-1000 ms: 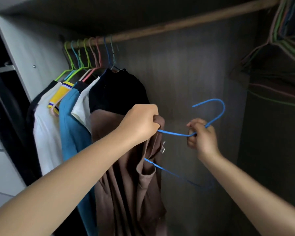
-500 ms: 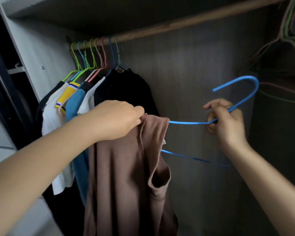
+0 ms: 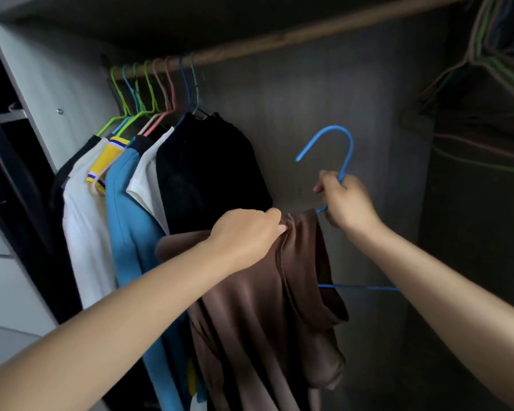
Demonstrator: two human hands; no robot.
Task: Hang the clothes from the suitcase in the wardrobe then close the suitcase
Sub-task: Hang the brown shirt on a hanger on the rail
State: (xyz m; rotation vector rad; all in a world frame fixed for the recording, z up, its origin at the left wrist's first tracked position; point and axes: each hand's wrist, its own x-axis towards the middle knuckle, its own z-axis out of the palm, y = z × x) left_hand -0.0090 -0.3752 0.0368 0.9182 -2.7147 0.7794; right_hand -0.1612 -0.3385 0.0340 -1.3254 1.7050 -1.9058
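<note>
A brown shirt (image 3: 258, 307) hangs in front of me inside the wardrobe. My left hand (image 3: 244, 235) pinches its fabric near the collar. My right hand (image 3: 347, 203) grips a blue hanger (image 3: 339, 143) just below its hook, which points up and left. One arm of the hanger runs into the shirt's neck; its bottom bar (image 3: 359, 287) sticks out to the right of the cloth. The wooden rail (image 3: 309, 34) runs overhead. The suitcase is out of view.
Several clothes hang at the rail's left end on coloured hangers: white (image 3: 83, 226), blue (image 3: 131, 221) and black (image 3: 208, 173) garments. A bunch of bare hangers (image 3: 493, 63) hangs at the upper right. The wardrobe's side panel (image 3: 42, 84) stands on the left.
The hanger's hook has turned more upright and my right hand moved down and left, toward the shirt. The shirt's collar now covers more of the hanger arm. My left hand shifted right.
</note>
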